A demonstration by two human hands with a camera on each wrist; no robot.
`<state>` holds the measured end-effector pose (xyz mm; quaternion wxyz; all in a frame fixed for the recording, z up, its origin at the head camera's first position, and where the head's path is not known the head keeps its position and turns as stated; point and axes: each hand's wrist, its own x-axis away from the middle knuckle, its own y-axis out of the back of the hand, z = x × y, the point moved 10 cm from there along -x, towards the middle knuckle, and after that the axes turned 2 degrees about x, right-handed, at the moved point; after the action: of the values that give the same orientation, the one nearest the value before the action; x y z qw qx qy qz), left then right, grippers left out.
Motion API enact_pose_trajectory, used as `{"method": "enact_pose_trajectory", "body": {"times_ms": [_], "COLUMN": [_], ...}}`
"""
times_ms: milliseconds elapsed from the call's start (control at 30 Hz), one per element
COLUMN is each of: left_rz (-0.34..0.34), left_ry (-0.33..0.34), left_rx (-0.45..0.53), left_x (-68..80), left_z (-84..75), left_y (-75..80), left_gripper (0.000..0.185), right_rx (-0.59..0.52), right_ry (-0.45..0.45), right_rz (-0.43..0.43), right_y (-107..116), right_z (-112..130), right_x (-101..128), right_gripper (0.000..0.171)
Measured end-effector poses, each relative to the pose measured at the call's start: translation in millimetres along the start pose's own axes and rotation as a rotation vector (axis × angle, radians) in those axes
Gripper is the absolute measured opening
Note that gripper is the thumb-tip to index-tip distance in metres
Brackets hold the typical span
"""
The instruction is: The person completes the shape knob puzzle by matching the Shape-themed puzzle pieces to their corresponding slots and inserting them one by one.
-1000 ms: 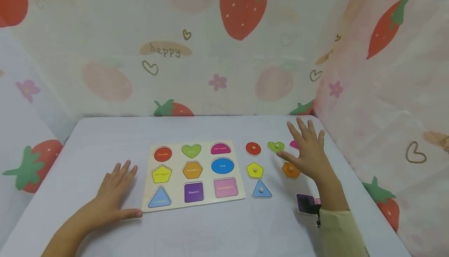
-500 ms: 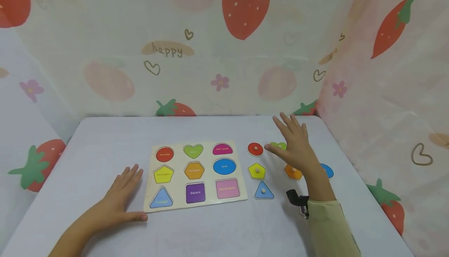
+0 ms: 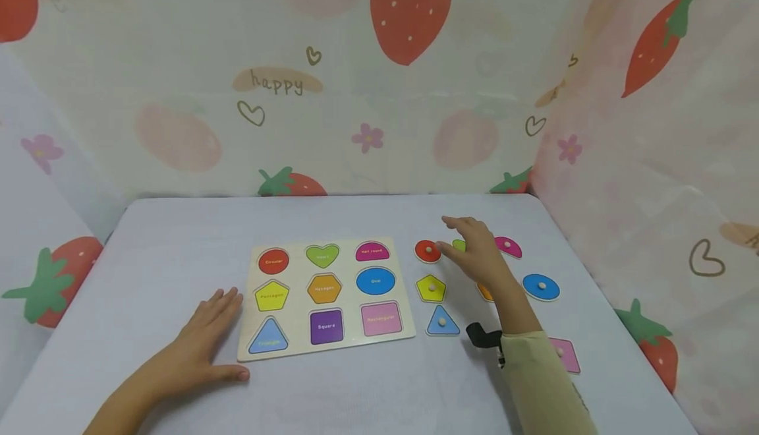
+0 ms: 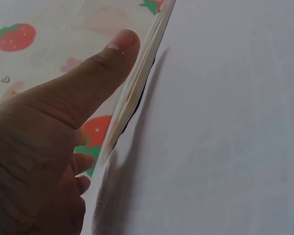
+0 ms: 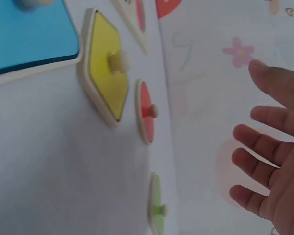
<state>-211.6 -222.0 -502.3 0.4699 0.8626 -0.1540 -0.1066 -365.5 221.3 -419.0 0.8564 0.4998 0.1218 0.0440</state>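
A pale wooden puzzle board (image 3: pixel 299 347) with labelled coloured shapes lies on the white table, its left edge beside my left hand (image 3: pixel 198 349). That hand holds nothing; its thumb reaches to the board's near corner, and the left wrist view shows the thumb over the board's edge (image 4: pixel 134 93). My right hand (image 3: pixel 474 250) is over the knobbed pieces, fingers spread and holding nothing. Its thumb tip overlaps the right side of the red circle piece (image 3: pixel 423 250) in the head view. The green heart piece (image 3: pixel 459 244) and orange hexagon piece (image 3: pixel 484 291) are partly hidden behind this hand.
Other knobbed pieces lie right of the board: yellow pentagon (image 3: pixel 423 285), blue triangle (image 3: pixel 437 329), magenta half round (image 3: pixel 511 249), blue oval (image 3: pixel 534 290) and pink rectangle (image 3: pixel 569 356), partly behind the sleeve (image 3: pixel 539 376). A strawberry-print curtain (image 3: pixel 367 92) stands behind the table.
My right hand has moved left and lower toward the red circle piece, its fingers less raised. The half round and pink rectangle are uncovered. My left hand has shifted slightly toward the board.
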Motion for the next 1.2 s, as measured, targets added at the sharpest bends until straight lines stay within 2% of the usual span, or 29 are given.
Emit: {"method": "enact_pose_trajectory", "body": {"times_ms": [400,733,900,1067,1200], "left_rz": [0.028,0.034,0.04,0.049,0.054], "left_ry": [0.026,0.038,0.067,0.086,0.091], "left_rx": [0.019,0.026,0.031,0.034,0.04], "left_x": [-0.2,-2.0,-1.8,-2.4,-2.0], "left_z": [0.7,-2.5,-1.9,-2.1,-2.5], "left_y": [-4.9,-3.0,-2.9,-3.1,-3.3], "left_gripper": [0.117,0.109,0.105,0.106,0.105], "right_rx": [-0.015,0.009,0.044,0.081,0.082], "right_ry": [-0.036,-0.039,-0.013,0.008,-0.011], "right_rz": [0.026,0.114,0.148,0.164,0.171], "right_y": [-30.9,-50.2,-55.8,-61.3,-64.8], "right_z": [-19.8,-25.8,-30.5,-33.2,-34.5], "right_x": [-9.7,-18.6,-21.7,-23.2,-21.8], "right_gripper": [0.042,0.038,0.037,0.033,0.029]}}
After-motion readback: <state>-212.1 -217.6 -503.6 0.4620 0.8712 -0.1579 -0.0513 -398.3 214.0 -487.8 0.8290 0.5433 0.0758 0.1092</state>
